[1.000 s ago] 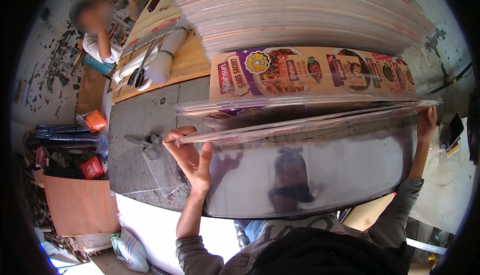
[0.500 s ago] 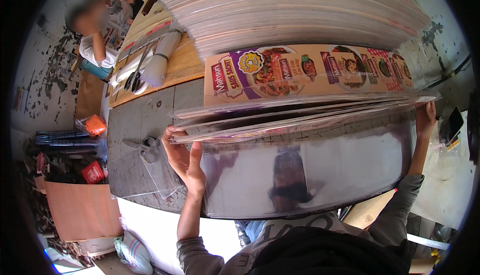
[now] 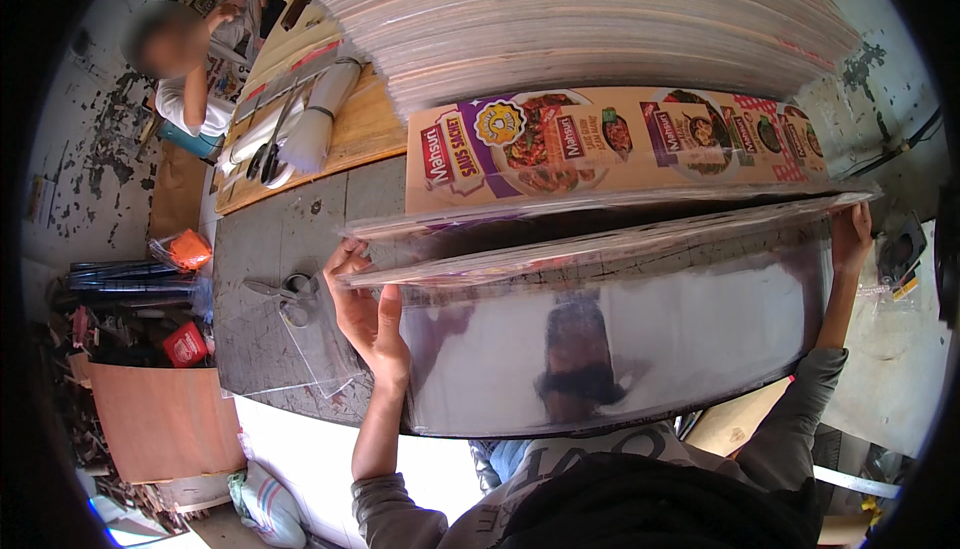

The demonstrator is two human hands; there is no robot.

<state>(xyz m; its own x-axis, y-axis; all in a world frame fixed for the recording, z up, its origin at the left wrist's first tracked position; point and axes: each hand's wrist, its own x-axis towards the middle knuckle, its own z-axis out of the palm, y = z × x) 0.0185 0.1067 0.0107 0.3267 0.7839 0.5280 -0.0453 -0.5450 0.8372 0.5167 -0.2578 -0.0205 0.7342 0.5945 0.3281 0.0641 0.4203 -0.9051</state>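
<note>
Dark grey sleeves (image 3: 815, 399), grey shirt (image 3: 702, 461), dark lettering (image 3: 592, 454), black fabric (image 3: 640, 509)

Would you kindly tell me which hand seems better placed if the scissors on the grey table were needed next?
Probably the left hand: it grips the left end of the printed sheets, near the scissors. The right hand is at the opposite end, farther away.

Lying sheet (image 3: 620, 144): before stack (image 3: 600, 39) | sheet bundle (image 3: 560, 257): before lying sheet, between left hand (image 3: 368, 324) and right hand (image 3: 850, 241) | scissors (image 3: 284, 292): on table (image 3: 365, 191), left of left hand | plastic roll (image 3: 325, 114): on board (image 3: 378, 117)
</note>
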